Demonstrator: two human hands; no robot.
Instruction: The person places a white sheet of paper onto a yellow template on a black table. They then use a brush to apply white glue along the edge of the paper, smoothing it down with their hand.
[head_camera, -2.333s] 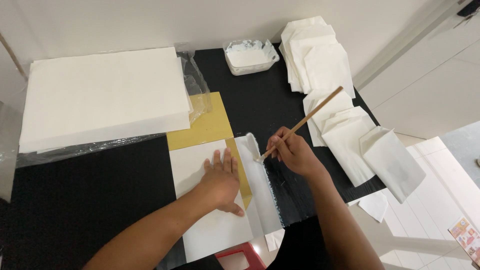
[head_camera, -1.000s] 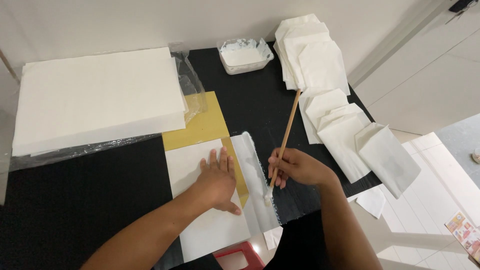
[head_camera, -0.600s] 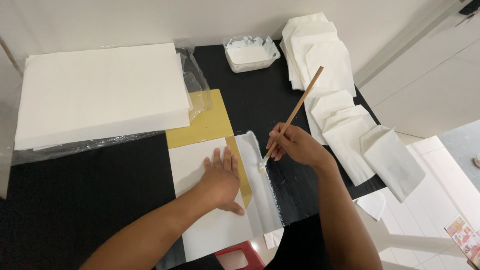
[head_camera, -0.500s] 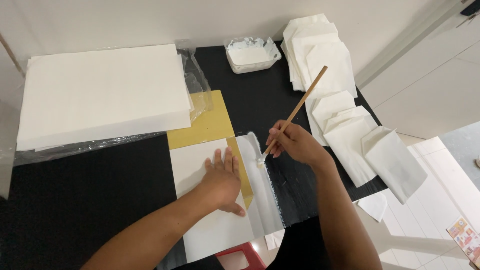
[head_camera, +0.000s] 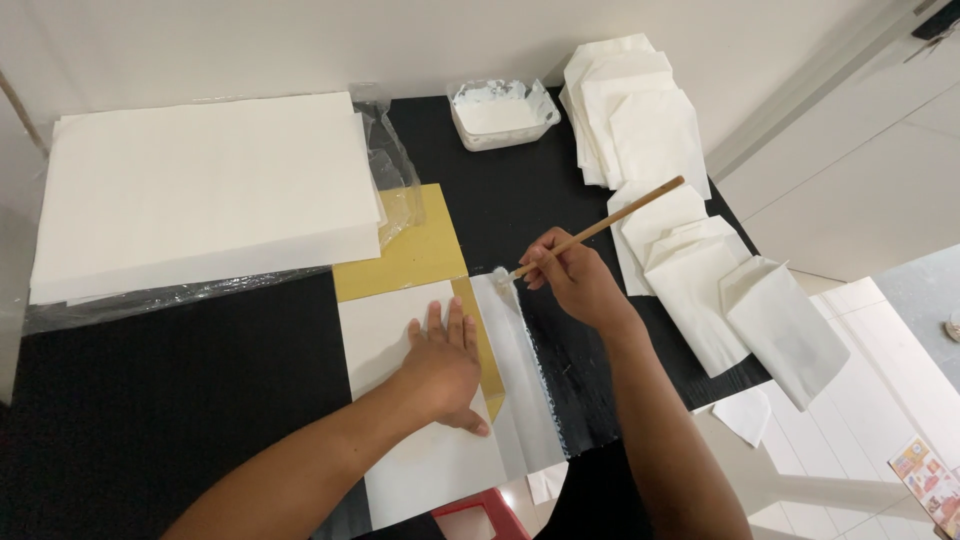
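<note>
home craft table (head_camera: 150, 420): paper stack (head_camera: 200, 190), glue tub (head_camera: 500, 115), tiled floor (head_camera: 880, 400).

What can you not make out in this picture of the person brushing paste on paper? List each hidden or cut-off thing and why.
Head view, the only one:
- Brush bristles: blurred, too small to tell the paste load.
- Right hand fingers: curled under, grip hidden.
- White sheet under the left hand: partly covered by the palm.
- Red object: cut off by the bottom edge.
- Paste tub: depth unclear.
</note>
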